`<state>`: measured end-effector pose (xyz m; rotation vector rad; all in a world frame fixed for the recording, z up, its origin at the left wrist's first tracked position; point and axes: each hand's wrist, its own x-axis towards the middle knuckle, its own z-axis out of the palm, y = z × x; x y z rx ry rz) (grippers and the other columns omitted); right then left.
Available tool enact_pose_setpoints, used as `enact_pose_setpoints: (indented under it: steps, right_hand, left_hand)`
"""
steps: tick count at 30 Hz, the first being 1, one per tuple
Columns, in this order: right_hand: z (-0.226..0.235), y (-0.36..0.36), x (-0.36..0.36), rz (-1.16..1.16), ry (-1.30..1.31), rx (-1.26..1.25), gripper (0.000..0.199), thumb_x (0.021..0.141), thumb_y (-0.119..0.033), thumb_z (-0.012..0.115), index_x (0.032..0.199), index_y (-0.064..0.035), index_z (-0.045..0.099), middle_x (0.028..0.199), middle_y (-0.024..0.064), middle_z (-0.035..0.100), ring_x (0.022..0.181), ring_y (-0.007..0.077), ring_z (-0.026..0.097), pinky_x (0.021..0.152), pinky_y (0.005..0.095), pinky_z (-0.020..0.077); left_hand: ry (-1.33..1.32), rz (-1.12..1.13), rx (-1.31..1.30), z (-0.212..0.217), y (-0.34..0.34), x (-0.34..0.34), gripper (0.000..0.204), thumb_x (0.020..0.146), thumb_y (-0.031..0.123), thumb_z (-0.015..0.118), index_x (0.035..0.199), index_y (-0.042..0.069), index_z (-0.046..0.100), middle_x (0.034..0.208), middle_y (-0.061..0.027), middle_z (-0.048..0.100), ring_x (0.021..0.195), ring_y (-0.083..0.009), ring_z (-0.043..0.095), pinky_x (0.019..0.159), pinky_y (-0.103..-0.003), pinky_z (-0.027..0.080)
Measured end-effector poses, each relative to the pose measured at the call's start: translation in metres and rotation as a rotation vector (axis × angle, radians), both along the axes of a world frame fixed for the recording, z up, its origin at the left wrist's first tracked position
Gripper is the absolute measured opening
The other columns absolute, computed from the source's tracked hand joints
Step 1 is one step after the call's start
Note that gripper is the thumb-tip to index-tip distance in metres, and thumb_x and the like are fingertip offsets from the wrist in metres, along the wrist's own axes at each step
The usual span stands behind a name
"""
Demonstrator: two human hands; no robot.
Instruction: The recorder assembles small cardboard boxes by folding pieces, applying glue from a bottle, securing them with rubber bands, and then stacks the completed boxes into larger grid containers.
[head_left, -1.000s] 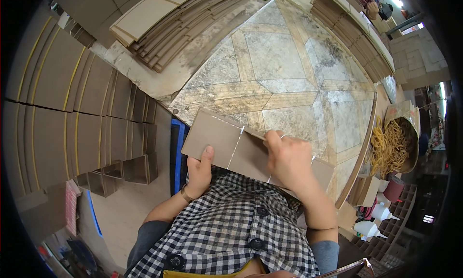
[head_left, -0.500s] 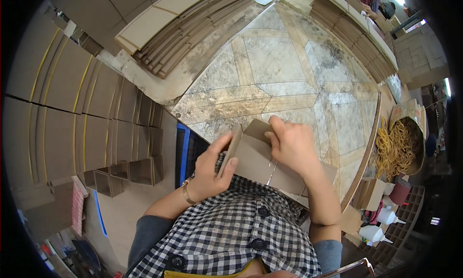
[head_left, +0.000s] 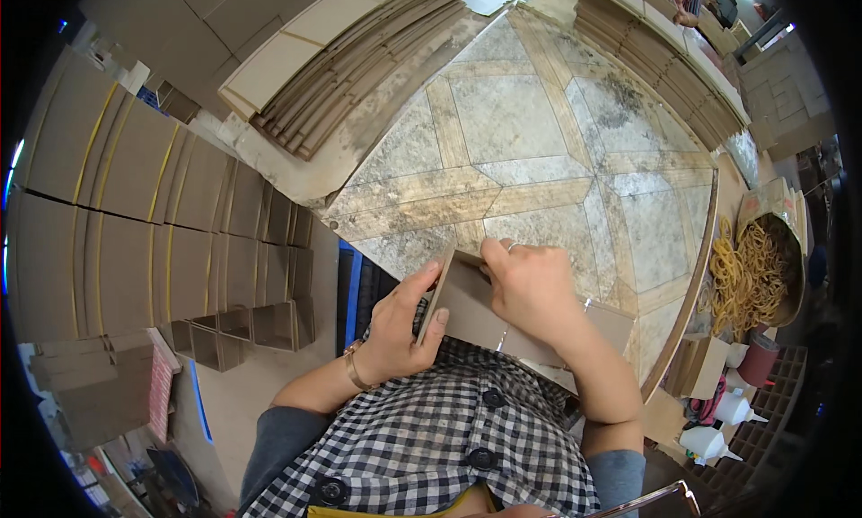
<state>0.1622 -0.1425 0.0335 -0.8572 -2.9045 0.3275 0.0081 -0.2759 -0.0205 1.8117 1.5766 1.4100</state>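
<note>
A grey-brown cardboard piece (head_left: 467, 310) rests at the near edge of the table, against my checked apron. Its left end stands up as a wall, and a far flap is folded up beside it, meeting it at the corner. My left hand (head_left: 402, 328) grips the left wall, fingers on its outer face and thumb at the near end. My right hand (head_left: 537, 289) is curled over the far flap near that corner, its fingertips partly hidden inside. The flat part of the cardboard runs on to the right beneath my right forearm, with shiny glue-like lines across it.
Stacked flat cardboard pieces (head_left: 359, 56) lie at the far left, and another stack (head_left: 660, 56) at the far right, near another person's hand (head_left: 687, 15). Rubber bands (head_left: 745, 267) spill from a container on the right, above white squeeze bottles (head_left: 705, 443). Cardboard boxes (head_left: 126, 249) are piled left.
My right hand has moved left and slightly nearer along the far flap, its fingers now deeper in the corner. The flap has come closer to the left wall. My left hand keeps its grip.
</note>
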Motion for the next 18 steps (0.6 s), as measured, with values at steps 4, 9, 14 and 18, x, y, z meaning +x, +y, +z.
enact_pose_setpoints:
  steps: [4,9,14,18]
  right_hand:
    - [0.0,-0.009,-0.002,-0.065,0.008,-0.003,0.024,0.064,-0.009,0.065,0.083,-0.007,0.051,0.073,0.0092,0.062,0.063,0.0241,0.064,0.051,0.0348,0.0483]
    - [0.003,-0.001,0.004,-0.004,0.62,-0.039,0.023,0.077,-0.018,0.065,0.092,-0.0038,0.053,0.09,0.0164,0.061,0.08,0.0214,0.064,0.063,0.0313,0.0494]
    - [-0.02,-0.054,0.1,-0.507,1.582,-0.459,0.028,0.086,-0.025,0.065,0.097,0.0002,0.059,0.091,0.012,0.062,0.077,0.0144,0.06,0.064,0.0257,0.0466]
    - [-0.049,-0.16,0.18,-0.644,0.536,-1.216,0.021,0.088,-0.016,0.062,0.073,-0.0007,0.065,0.064,0.0039,0.06,0.054,0.009,0.054,0.048,0.0234,0.0421]
  left_hand:
    - [-0.012,-0.134,-0.104,0.03,0.005,-0.009,0.071,0.079,0.021,0.069,0.132,-0.01,0.035,0.125,-0.0289,0.05,0.111,-0.0404,0.055,0.093,-0.042,0.045]
    - [0.421,-0.178,-0.299,0.068,0.027,-0.009,0.077,0.075,0.025,0.07,0.138,-0.001,0.035,0.104,-0.0216,0.055,0.097,-0.0361,0.055,0.093,-0.043,0.041]
    - [0.586,-0.208,-0.297,0.071,0.03,-0.011,0.076,0.074,0.02,0.069,0.139,0.001,0.035,0.092,-0.0164,0.053,0.086,-0.0319,0.054,0.089,-0.042,0.04]
    - [0.594,-0.359,-0.234,0.069,0.051,-0.002,0.078,0.071,0.02,0.071,0.139,0.001,0.036,0.089,-0.0148,0.051,0.086,-0.0314,0.052,0.091,-0.044,0.039]
